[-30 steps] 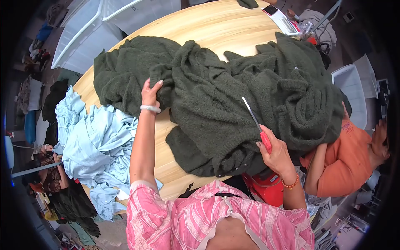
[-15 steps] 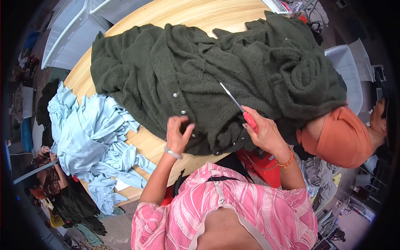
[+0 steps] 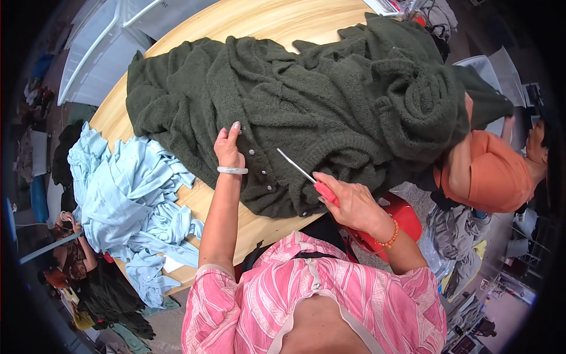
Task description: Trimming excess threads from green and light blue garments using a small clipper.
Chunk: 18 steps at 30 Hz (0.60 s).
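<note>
Dark green, fuzzy knit garments point(image 3: 306, 100) lie heaped across the middle of the pale wood-grain counter point(image 3: 265, 23), covering most of its width. We see the left hand point(image 3: 229, 148) at the heap's near-left part, thumb raised, beside a row of round silvery buttons point(image 3: 252, 152); we cannot tell whether it pinches the fabric. The right hand point(image 3: 354, 206) grasps a slim metal tool with a red handle point(image 3: 326, 192), its tip pointing far-left over the knitwear. At the left we note a crumpled heap of light blue cloth point(image 3: 130, 189), and beyond the far-left edge, translucent white plastic bins point(image 3: 100, 56). At the right, a co-worker in an orange sleeve point(image 3: 501, 171) stands close, an arm against the knitwear, crowding that side. Below the near-right edge we find a red, smooth-surfaced object point(image 3: 407, 221).
</note>
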Each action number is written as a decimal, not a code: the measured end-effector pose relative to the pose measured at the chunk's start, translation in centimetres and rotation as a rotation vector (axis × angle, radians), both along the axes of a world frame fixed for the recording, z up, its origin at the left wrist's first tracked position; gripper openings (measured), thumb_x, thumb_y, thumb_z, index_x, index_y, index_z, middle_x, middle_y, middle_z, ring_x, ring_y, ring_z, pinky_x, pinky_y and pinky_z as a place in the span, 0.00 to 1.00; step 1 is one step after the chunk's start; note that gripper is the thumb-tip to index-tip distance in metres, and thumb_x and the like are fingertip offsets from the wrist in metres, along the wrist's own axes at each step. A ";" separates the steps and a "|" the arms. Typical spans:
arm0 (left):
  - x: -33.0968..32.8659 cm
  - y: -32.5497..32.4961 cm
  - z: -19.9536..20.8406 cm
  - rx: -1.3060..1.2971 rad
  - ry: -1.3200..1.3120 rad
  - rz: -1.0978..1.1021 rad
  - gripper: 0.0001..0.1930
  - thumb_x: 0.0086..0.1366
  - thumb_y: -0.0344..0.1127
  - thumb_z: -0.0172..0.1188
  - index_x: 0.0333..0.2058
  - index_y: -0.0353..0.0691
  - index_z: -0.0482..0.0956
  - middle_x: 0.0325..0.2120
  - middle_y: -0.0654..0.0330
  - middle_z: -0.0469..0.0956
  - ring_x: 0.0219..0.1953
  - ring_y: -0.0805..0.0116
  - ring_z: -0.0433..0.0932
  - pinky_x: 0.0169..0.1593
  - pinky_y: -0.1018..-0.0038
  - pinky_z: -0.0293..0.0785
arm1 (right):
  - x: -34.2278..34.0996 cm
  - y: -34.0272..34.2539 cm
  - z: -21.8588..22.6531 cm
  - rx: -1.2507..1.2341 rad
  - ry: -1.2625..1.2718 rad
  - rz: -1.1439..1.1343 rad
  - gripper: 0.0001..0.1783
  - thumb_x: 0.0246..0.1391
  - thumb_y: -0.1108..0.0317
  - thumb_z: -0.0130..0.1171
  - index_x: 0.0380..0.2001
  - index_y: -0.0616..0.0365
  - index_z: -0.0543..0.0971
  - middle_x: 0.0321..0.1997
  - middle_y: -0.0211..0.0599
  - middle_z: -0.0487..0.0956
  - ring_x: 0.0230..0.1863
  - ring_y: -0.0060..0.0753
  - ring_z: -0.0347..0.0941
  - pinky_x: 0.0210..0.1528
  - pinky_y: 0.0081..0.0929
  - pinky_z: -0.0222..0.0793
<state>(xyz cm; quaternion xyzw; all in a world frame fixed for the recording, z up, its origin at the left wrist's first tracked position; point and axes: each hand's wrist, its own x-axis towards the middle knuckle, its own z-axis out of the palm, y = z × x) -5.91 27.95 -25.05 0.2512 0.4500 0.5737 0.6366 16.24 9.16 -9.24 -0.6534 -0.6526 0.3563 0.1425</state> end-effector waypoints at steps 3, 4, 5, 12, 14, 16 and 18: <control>0.4 -0.7 0.9 -0.070 -0.092 -0.160 0.06 0.61 0.30 0.64 0.35 0.38 0.77 0.32 0.65 0.79 0.33 0.76 0.75 0.39 0.80 0.71 | -0.5 1.6 -0.1 0.009 -0.036 -0.004 0.28 0.52 0.66 0.57 0.58 0.52 0.65 0.35 0.53 0.80 0.36 0.59 0.76 0.39 0.50 0.71; 0.3 -0.8 0.7 -0.070 -0.089 -0.164 0.06 0.61 0.30 0.64 0.35 0.38 0.77 0.32 0.65 0.79 0.33 0.76 0.75 0.39 0.80 0.71 | -0.8 2.2 -0.1 -0.004 -0.062 0.014 0.28 0.53 0.66 0.57 0.57 0.53 0.65 0.34 0.54 0.80 0.35 0.59 0.76 0.39 0.50 0.71; 0.2 -0.9 0.2 -0.079 -0.094 -0.145 0.06 0.61 0.30 0.64 0.35 0.39 0.77 0.32 0.64 0.79 0.33 0.76 0.76 0.39 0.80 0.71 | -1.2 2.6 -0.1 -0.003 -0.060 0.010 0.28 0.53 0.66 0.57 0.57 0.53 0.65 0.34 0.54 0.80 0.35 0.59 0.76 0.39 0.50 0.71; -0.5 -1.1 -0.5 -0.021 -0.099 -0.234 0.04 0.63 0.31 0.61 0.36 0.40 0.77 0.33 0.65 0.80 0.34 0.78 0.77 0.38 0.82 0.71 | -1.9 4.1 -0.8 0.032 -0.122 0.019 0.24 0.54 0.63 0.56 0.54 0.54 0.67 0.26 0.55 0.79 0.30 0.60 0.76 0.36 0.51 0.71; -0.3 -1.3 -0.6 0.074 -0.114 -0.228 0.05 0.64 0.31 0.60 0.38 0.41 0.77 0.35 0.65 0.80 0.36 0.79 0.76 0.40 0.82 0.71 | -1.8 4.0 -0.5 -0.026 -0.036 0.059 0.24 0.55 0.63 0.56 0.55 0.53 0.67 0.27 0.55 0.79 0.31 0.61 0.76 0.36 0.51 0.71; -0.2 -1.7 -0.2 0.064 -0.147 -0.248 0.04 0.65 0.30 0.59 0.38 0.41 0.77 0.34 0.66 0.80 0.34 0.80 0.76 0.38 0.84 0.71 | -1.6 4.0 -0.6 -0.031 -0.062 0.030 0.24 0.55 0.63 0.56 0.54 0.53 0.68 0.28 0.55 0.79 0.31 0.61 0.76 0.37 0.51 0.71; -0.3 -1.7 -0.5 0.054 -0.177 -0.262 0.04 0.65 0.30 0.58 0.38 0.42 0.76 0.34 0.67 0.80 0.33 0.80 0.76 0.35 0.85 0.70 | -1.7 4.1 -0.3 -0.035 -0.085 0.005 0.23 0.55 0.63 0.55 0.54 0.53 0.68 0.28 0.55 0.79 0.32 0.61 0.76 0.37 0.52 0.71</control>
